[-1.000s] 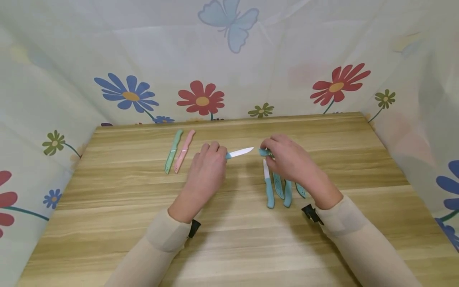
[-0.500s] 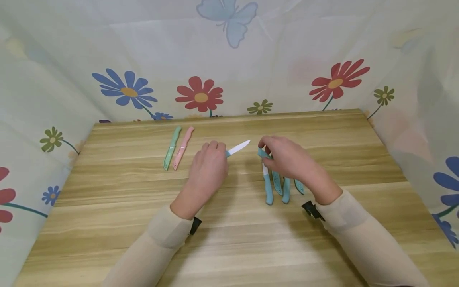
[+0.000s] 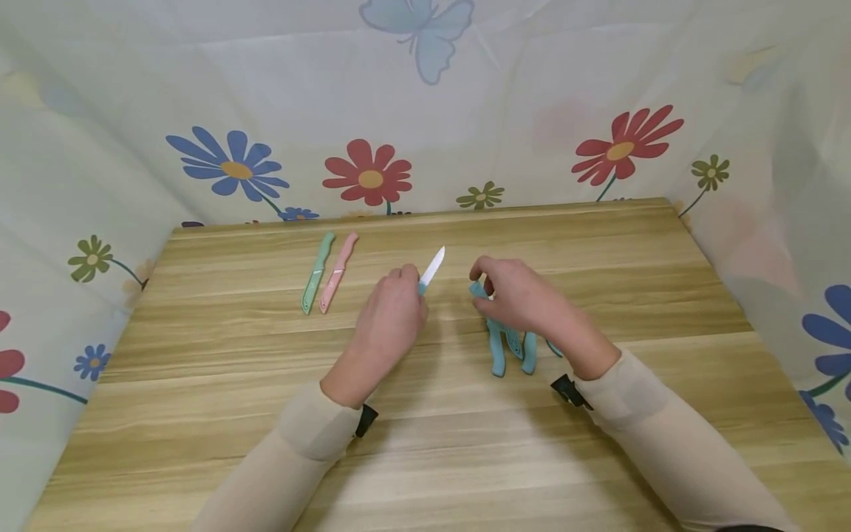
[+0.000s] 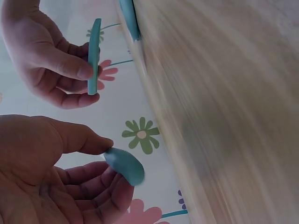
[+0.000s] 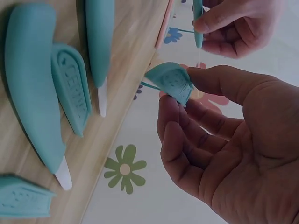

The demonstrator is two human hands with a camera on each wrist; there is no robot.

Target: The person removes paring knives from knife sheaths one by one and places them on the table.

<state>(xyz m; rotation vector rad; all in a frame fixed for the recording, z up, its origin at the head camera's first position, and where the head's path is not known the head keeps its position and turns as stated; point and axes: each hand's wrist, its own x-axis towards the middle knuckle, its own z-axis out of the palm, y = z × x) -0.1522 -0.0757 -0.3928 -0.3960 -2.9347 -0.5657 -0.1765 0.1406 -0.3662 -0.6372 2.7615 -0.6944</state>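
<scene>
My left hand (image 3: 392, 310) grips the blue handle of a paring knife (image 3: 433, 266), whose bare white blade points up and away over the table. The rounded handle end (image 4: 125, 165) shows between thumb and fingers in the left wrist view. Across from it, my right hand (image 3: 521, 295) pinches a blue knife sheath (image 5: 170, 81) between thumb and fingertips, apart from the blade. Under that hand lie two blue-handled paring knives (image 5: 30, 84) with white blades. A blue sheath (image 5: 71, 86) lies between them, and another sheath (image 5: 23, 196) is beside the nearer one.
A green knife (image 3: 317, 273) and a pink knife (image 3: 339, 273), both sheathed, lie side by side on the left of the wooden table (image 3: 425, 465). A flower-printed curtain (image 3: 518, 133) stands along the table's back and sides.
The left hand has turned the knife, so its blade swings from pointing right to pointing up and away. The right hand has tilted the sheath and shifted slightly left.
</scene>
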